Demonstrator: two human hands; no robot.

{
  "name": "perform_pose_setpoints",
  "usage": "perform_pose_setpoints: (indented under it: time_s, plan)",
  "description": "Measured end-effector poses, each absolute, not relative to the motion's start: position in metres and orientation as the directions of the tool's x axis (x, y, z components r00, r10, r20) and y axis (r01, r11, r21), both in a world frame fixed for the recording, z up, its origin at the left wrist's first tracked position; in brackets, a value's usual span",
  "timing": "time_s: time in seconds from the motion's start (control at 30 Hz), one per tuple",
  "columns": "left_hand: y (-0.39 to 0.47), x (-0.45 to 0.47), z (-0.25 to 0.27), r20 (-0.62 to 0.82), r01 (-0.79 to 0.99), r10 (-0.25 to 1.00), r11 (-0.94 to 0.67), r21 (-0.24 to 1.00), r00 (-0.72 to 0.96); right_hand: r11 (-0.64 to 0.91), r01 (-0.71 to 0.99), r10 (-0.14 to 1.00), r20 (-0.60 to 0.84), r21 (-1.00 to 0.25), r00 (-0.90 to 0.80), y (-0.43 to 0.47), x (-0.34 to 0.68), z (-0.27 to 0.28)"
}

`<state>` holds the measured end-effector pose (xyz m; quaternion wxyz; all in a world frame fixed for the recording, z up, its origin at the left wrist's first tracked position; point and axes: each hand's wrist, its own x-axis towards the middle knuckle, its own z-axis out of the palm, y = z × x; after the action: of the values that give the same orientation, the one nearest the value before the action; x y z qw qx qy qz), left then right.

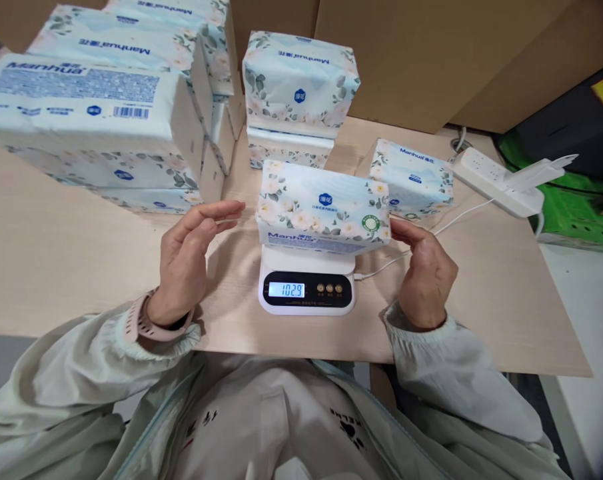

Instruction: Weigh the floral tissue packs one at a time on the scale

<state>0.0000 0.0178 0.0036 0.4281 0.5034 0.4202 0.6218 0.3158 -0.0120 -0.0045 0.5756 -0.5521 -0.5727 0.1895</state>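
A floral tissue pack [326, 203] lies across the top of a white digital scale [308, 310], whose lit display reads 102.9. To the left of the pack, my left hand [188, 257] is held in the air with fingers stretched and nothing in it; a gap separates it from the pack. My right hand [424, 273] is at the pack's right end, fingers extended, the fingertips close to or touching its edge; I cannot tell which. The pack hides most of the weighing plate.
Stacked tissue packs [96, 140] fill the left rear, with a shorter stack [301, 87] behind the scale. A single pack [414, 177] sits behind my right hand. A white power strip [501, 180] lies at right, and a white cable [381, 267] runs to the scale. Cardboard [406, 60] stands behind.
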Motion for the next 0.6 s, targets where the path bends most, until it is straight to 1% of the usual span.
perform_pose_setpoints:
  time_s: [0.23,0.3,0.4,0.47,0.53,0.6]
  plan:
    - [0.017,0.000,0.005,0.307,-0.079,0.944,-0.318,0.945,-0.125,0.308,0.427,0.865,0.438,-0.850,0.247,-0.013,0.314,-0.003]
    - [0.019,0.002,0.007,0.355,-0.062,0.928,-0.363,0.930,-0.110,0.306,0.381,0.879,0.413,-0.872,0.237,-0.012,0.314,-0.005]
    - [0.023,0.008,0.013,0.452,-0.045,0.887,-0.457,0.888,-0.090,0.271,0.278,0.913,0.338,-0.921,0.229,-0.012,0.312,-0.006]
    - [0.025,0.013,0.018,0.499,-0.042,0.860,-0.506,0.862,-0.106,0.248,0.248,0.923,0.306,-0.936,0.231,-0.012,0.311,-0.005]
    - [0.024,0.017,0.021,0.511,-0.031,0.847,-0.521,0.853,-0.147,0.242,0.245,0.924,0.300,-0.939,0.238,-0.012,0.310,-0.002]
    - [0.021,0.018,0.022,0.484,-0.016,0.857,-0.494,0.869,-0.176,0.240,0.245,0.923,0.299,-0.939,0.243,-0.012,0.310,0.000]
